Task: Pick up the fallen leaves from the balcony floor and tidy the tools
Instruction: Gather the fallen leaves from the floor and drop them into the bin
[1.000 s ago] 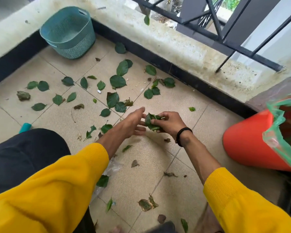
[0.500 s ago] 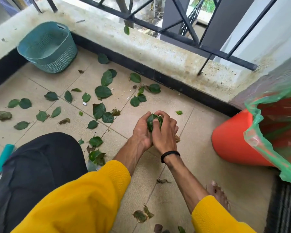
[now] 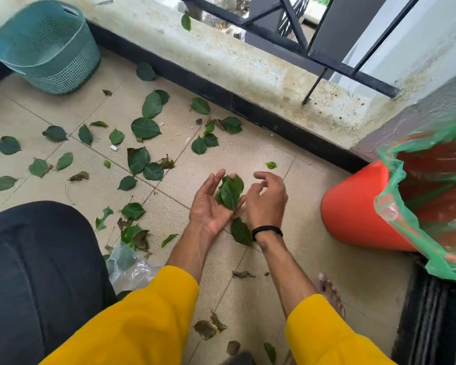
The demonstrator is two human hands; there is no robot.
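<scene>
Parted now, left hand (image 3: 208,206) cradles leaves (image 3: 231,192), tips toward wrists.

Matt, speckled tiles (image 3: 261,159) cover the floor; the leaves (image 3: 145,127) look glossy. The teal basket (image 3: 45,46) is perforated plastic, the orange bucket (image 3: 353,206) smooth plastic under a thin translucent liner (image 3: 395,212).

You are crouched on a home balcony: a beige tiled floor (image 3: 261,156) ends at a low, weather-stained concrete ledge (image 3: 248,64) carrying a black metal railing (image 3: 353,72). Fallen green leaves (image 3: 145,127) litter the tiles, a teal laundry basket (image 3: 45,46) sits in the far left corner, and an orange bin (image 3: 353,212) with a green liner stands at the right edge.
</scene>
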